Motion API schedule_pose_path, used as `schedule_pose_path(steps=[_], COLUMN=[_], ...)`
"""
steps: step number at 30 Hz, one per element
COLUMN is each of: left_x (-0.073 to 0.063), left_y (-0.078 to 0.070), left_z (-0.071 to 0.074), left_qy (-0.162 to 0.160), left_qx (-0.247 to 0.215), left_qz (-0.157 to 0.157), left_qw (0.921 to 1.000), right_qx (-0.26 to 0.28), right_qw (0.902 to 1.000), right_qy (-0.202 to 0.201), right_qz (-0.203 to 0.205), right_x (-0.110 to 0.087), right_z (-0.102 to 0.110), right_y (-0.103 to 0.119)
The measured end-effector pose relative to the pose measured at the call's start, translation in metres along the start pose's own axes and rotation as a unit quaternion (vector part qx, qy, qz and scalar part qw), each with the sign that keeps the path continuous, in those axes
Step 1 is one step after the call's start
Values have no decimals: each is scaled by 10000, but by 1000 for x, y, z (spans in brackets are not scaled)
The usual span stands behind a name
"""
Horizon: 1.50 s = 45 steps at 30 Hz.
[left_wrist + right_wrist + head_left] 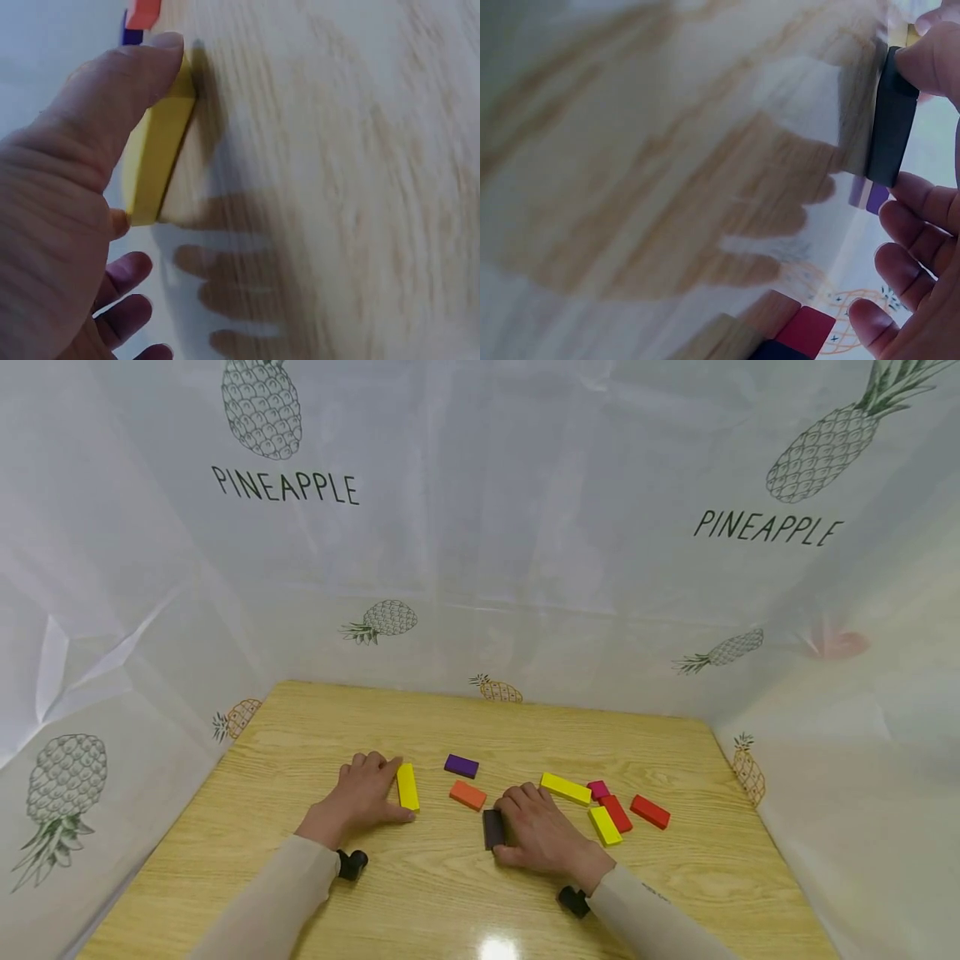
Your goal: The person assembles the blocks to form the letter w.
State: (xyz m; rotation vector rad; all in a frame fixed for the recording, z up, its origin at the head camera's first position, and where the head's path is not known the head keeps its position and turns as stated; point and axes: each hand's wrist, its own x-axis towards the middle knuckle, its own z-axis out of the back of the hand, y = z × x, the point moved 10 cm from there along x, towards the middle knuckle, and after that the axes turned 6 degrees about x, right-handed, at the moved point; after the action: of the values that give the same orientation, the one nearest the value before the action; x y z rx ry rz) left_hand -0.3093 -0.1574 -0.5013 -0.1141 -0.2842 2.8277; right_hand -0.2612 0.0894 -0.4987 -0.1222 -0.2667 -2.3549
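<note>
1. A person's left hand [363,793] pinches a yellow block [407,787] by its ends, thumb near, index finger far, on the left of a scatter of colored pieces across a wooden table [337,718]. The remaining fingers spread loosely. Uneven pressure at those ends could make the block pivot or squirt free.

2. The right hand [542,831] pinches a black block [493,830] around mid-table, thumb on its near end, the other fingers fanned apart. A thumb slipping off that narrow end could drop or tip it.

3. An orange block [468,795] lies close by, a purple block [461,766] beyond it. A sideways sweep by either hand could knock both askew.

4. Right-hand knuckles hover near a long yellow block [566,788]; a careless backward swing might shove it into the magenta cube [598,790].

5. Whether either pinched block is clear of the wood cannot be told; if not, dragging could twist it.
</note>
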Motion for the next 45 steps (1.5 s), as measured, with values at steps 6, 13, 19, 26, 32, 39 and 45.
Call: schedule_pose_path(steps=[6, 13, 19, 26, 32, 39, 45], left_x=[1, -15, -31, -37, -38, -42, -48], left_y=[-1, -26, -42, -38, -33, -24, -22], left_z=[-6, -11, -17, -27, -32, -32, -29], left_qy=[-81, -151, -262, -358, -395, -601, -1012], left_qx=[66, 185, 198, -94, -364, -1036, -1831], left_qz=[106, -154, -303, -215, -244, 67, 355], left_qw=[9999, 9996, 9990, 9991, 9983, 9928, 9772], right_qx=[24, 68, 112, 21, -2, 57, 50], right_qw=[10000, 9999, 9998, 10000, 9998, 10000, 9999], right_qy=[-38, 33, 87, -26, -158, -36, -139], right_qz=[7, -85, -115, -15, 77, -11, 60], right_x=[0, 1, 2, 2, 1, 2, 1], right_z=[-1, -2, -2, 0, 1, 0, 0], right_y=[0, -3, -4, -2, -1, -4, -3])
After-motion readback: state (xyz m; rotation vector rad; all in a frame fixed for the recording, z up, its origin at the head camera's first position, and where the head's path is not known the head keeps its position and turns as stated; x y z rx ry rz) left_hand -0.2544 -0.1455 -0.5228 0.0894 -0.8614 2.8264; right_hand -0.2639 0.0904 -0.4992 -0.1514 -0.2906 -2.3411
